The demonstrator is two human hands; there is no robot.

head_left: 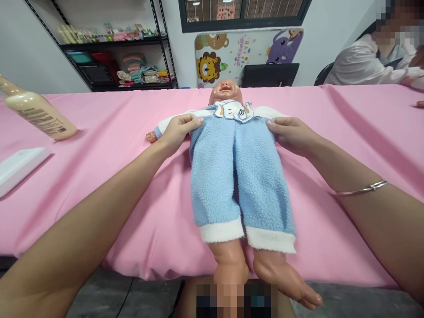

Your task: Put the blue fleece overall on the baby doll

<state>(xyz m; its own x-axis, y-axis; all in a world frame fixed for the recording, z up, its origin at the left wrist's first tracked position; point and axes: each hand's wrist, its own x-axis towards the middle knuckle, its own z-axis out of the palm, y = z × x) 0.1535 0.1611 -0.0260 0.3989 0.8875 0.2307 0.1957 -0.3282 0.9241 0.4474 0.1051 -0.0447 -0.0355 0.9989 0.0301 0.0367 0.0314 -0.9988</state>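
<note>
A baby doll [225, 90] lies on its back on a pink-covered table [99, 207], head away from me and bare feet towards me. It wears a blue fleece suit [232, 176] with white cuffs and a white collar. My left hand [180, 132] grips the suit's upper edge by the doll's arm. On the other side, my right hand [291, 134] holds the fleece near the chest. A thin metal bangle [361, 189] circles my right wrist. The doll's back is hidden.
A cream lotion bottle [36, 112] lies at the left, near a white flat box [21, 170]. A seated co-worker [371, 62] rests a hand on the far right of the table. Behind stand a black shelf [115, 44] and a cartoon animal mat [248, 57].
</note>
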